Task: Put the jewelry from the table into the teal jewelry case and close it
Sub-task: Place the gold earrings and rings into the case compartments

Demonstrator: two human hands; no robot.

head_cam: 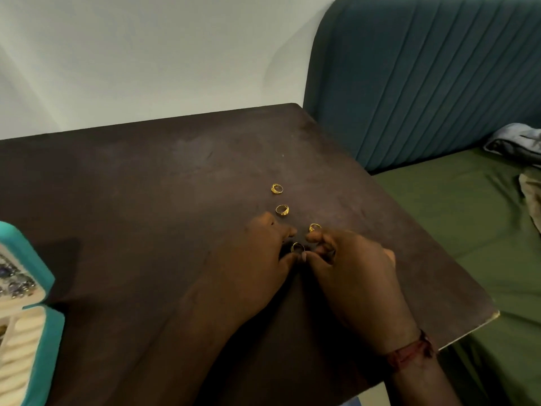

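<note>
Several gold rings are on the dark table (146, 200). Three lie loose: one farthest (277, 189), one nearer (282, 210), and one to the right (315, 227) just beyond my right fingertips. My left hand (263, 256) and my right hand (354, 268) meet at a fourth gold ring (298, 247); curled fingertips of both hands pinch it just above the tabletop. The teal jewelry case (48, 341) stands open at the left edge, with cream ring rolls and some dark jewelry inside; it is partly cut off by the frame.
A teal upholstered headboard (424, 83) rises behind the table's right side. A bed with a green sheet (453, 230) and crumpled clothes (515, 142) lies to the right. The table's right corner (494, 313) is near my right wrist.
</note>
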